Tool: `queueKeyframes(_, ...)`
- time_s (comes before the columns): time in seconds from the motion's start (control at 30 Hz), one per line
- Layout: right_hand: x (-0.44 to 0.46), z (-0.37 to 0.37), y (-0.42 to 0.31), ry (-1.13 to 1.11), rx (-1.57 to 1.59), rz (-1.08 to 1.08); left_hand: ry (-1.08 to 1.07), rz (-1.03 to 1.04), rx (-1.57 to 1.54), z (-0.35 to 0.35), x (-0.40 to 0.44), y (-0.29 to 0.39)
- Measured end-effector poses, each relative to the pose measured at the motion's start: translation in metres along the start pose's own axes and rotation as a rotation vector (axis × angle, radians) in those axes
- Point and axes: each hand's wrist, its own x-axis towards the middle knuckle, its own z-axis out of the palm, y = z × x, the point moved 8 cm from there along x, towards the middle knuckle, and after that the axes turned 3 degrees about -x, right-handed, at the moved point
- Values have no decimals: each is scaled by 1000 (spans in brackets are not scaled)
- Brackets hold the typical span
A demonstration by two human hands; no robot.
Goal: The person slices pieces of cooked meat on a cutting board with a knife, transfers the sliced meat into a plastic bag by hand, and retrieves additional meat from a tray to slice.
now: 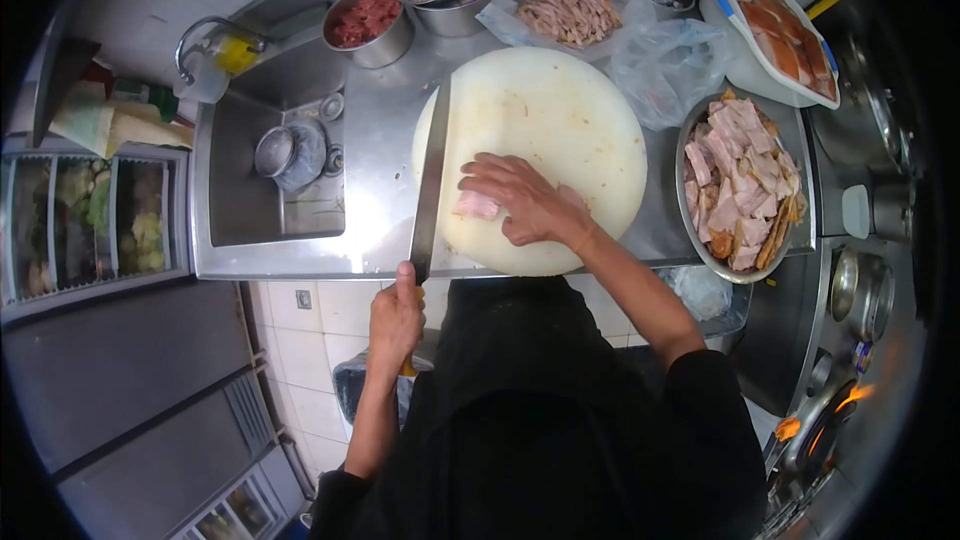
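Observation:
My left hand (398, 318) is wrapped round the handle of a long, broad-bladed knife (430, 175). The blade points away from me and lies along the left part of a round, pale cutting board (545, 105). On the board, my right hand (528, 202) is over a piece of pink meat (477, 205), with its fingers to the far side and its thumb on the near side. More meat shows beyond the hand's right edge; the palm hides whether it is one piece. Small scraps dot the board.
Right of the board stands a metal bowl of cut meat (745, 180). Behind are a pot of red meat (367, 22), a bag of meat strips (568, 12) and a white tub (775, 35). A sink (240, 195) lies left; a flame (853, 396) burns at lower right.

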Motion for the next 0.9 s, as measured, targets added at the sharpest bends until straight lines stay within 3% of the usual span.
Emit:
queueKeyframes(0.1,9,29,22,-249,15,61,2,-41,1,-5,-8,-13)
queueKeyframes(0.2,1,20,25,-170,16,181,2,-59,75,-4,-19,-31)
queueKeyframes(0.4,-54,6,16,49,-264,792,27,-67,396,-1,-41,-34)
queueKeyframes(0.5,-60,-16,4,195,-265,780,-24,-36,522,2,-48,-23)
queueKeyframes(0.6,-62,-16,3,366,-52,431,-61,-11,522,6,-45,-22)
queueKeyframes(0.7,-61,-4,6,245,48,364,-102,-74,508,5,-50,-9)
queueKeyframes(0.8,-61,-1,8,260,41,369,-83,60,573,6,-57,-1)
queueKeyframes(0.9,-58,-5,7,258,18,387,-95,33,626,6,-62,0)
